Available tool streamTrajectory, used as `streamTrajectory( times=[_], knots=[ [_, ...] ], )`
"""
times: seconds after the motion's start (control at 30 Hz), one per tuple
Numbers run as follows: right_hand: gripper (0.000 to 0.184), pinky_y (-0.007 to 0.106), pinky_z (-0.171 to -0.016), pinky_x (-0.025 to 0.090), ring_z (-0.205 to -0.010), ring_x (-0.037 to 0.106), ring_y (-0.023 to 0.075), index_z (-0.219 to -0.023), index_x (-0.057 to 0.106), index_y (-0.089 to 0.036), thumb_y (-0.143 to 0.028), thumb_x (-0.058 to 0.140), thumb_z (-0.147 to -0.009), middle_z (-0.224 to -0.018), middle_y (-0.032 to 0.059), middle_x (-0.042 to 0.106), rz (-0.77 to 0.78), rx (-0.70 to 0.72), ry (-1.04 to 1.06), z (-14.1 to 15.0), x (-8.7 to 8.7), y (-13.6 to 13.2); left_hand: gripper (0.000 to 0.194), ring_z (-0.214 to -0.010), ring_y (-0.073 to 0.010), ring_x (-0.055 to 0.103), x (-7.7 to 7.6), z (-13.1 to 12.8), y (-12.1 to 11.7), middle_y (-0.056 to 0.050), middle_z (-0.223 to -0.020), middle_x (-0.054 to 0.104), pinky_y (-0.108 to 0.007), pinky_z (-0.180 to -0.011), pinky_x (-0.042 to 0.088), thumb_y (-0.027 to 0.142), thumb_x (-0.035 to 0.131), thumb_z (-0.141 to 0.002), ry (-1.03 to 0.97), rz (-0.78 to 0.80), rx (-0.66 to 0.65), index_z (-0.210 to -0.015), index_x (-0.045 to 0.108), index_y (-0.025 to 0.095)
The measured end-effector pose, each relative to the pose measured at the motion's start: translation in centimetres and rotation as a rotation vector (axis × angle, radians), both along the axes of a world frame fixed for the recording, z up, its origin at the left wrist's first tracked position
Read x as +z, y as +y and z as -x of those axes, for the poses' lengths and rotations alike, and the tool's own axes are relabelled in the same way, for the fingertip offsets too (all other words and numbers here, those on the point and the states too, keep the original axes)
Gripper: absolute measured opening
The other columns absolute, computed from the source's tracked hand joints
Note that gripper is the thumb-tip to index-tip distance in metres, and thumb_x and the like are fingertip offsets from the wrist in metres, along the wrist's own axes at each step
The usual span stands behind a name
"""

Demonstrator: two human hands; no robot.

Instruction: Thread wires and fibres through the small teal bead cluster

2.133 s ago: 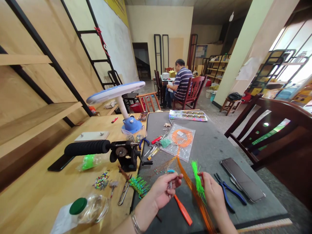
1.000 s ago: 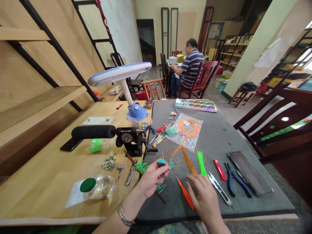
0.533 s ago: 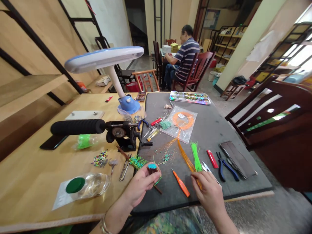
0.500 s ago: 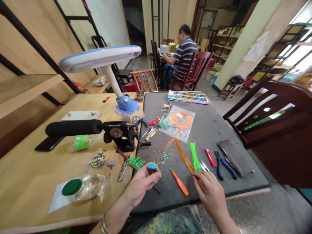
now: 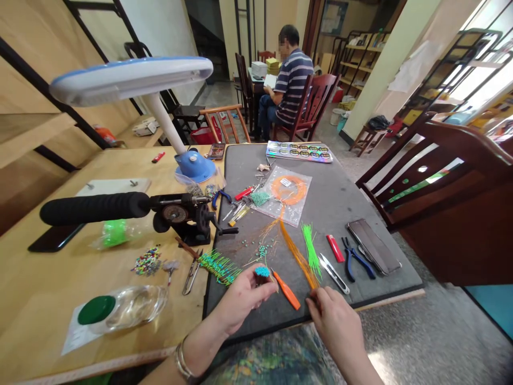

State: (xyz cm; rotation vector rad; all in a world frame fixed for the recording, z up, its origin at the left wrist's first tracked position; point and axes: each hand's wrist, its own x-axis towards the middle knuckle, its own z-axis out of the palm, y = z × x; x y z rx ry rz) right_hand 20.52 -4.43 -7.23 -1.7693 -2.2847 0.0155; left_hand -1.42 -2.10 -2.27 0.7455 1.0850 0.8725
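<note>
My left hand (image 5: 246, 297) is closed around a small dark piece topped with a cluster of turquoise beads (image 5: 262, 271); a thin strand sticks out beside it. Near the front edge of the grey mat, my right hand (image 5: 332, 310) pinches the near end of a bundle of orange strands (image 5: 296, 251). Those strands run back to an orange coil (image 5: 289, 190) lying on a clear plastic bag. Between the hands rests an orange-handled pointed tool (image 5: 289, 293). Bright green strands (image 5: 309, 243) and silver thread snips (image 5: 335, 272) lie just beyond my right hand.
Left stands a black vise (image 5: 188, 214) with a crank, below a blue-based lamp (image 5: 196, 164). A green-lidded jar (image 5: 132, 307) lies on the wood. Right are a red lighter (image 5: 335, 248), blue pliers (image 5: 356, 262) and a dark case (image 5: 374, 246). A person (image 5: 294, 80) sits behind.
The camera view has shifted, so the table appears further left. My right hand has moved off the thread snips, which now show fully. Both hands keep their holds.
</note>
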Motion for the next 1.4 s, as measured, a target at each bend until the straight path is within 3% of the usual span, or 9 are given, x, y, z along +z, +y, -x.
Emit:
streamTrajectory(
  times=[0.53, 0.83, 1.2, 1.4],
  knots=[
    [0.013, 0.025, -0.056, 0.034, -0.066, 0.061, 0.0156, -0.077, 0.057, -0.022, -0.028, 0.05, -0.086, -0.07, 0.0007, 0.063, 0.024, -0.05, -0.03, 0.7, 0.1, 1.3, 0.028, -0.049, -0.0048, 0.038, -0.2, -0.1, 0.1, 0.004, -0.062, 0.05, -0.017, -0.042, 0.023, 0.032, 0.075, -0.067, -0.027, -0.011, -0.049, -0.073, 0.053, 0.016],
    [0.013, 0.024, -0.056, 0.034, -0.067, 0.063, 0.0148, -0.076, 0.058, -0.022, -0.027, 0.051, -0.086, -0.071, -0.0002, 0.064, 0.116, -0.089, -0.056, 0.9, 0.6, 1.6, 0.029, -0.049, -0.0042, 0.036, -0.1, -0.1, 0.3, 0.005, -0.062, 0.049, -0.016, -0.041, 0.023, 0.032, 0.075, -0.066, -0.066, -0.008, -0.064, -0.073, 0.051, 0.016],
    [0.013, 0.025, -0.052, 0.031, -0.065, 0.065, 0.0159, -0.073, 0.06, -0.02, -0.02, 0.052, -0.084, -0.07, 0.0007, 0.067, 0.264, -0.141, -0.148, 1.1, 1.4, 2.0, 0.031, -0.05, -0.0046, 0.039, -1.1, -0.2, 0.3, 0.003, -0.067, 0.054, -0.017, -0.042, 0.022, 0.033, 0.076, -0.066, -0.106, -0.001, -0.083, -0.082, 0.056, 0.015],
    [0.013, 0.022, -0.053, 0.033, -0.059, 0.062, 0.0136, -0.071, 0.059, -0.021, -0.023, 0.051, -0.081, -0.064, -0.0006, 0.065, 0.272, -0.048, 0.035, 0.9, 2.0, 2.5, 0.023, -0.051, -0.0061, 0.039, -0.7, -0.9, 1.0, 0.004, -0.062, 0.05, -0.018, -0.044, 0.025, 0.03, 0.074, -0.068, -0.054, -0.057, -0.143, -0.078, 0.06, 0.015]
  ],
)
